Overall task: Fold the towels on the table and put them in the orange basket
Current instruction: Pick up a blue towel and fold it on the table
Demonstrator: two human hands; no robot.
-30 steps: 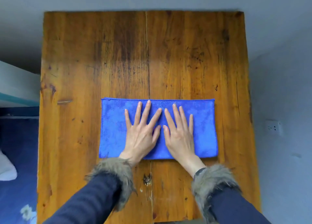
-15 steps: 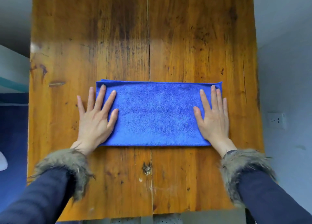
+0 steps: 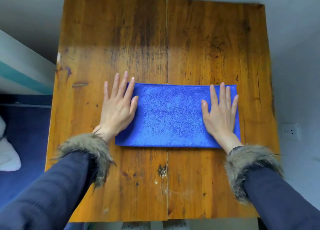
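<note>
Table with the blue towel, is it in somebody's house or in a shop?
Probably a room in a home. The worn wooden table stands against a plain wall with a wall socket, and soft white bedding lies on the dark blue floor.

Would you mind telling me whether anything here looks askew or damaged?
Nothing stands out. The blue towel lies flat and square on the wooden table, with the left hand and right hand spread flat on its ends.
</note>
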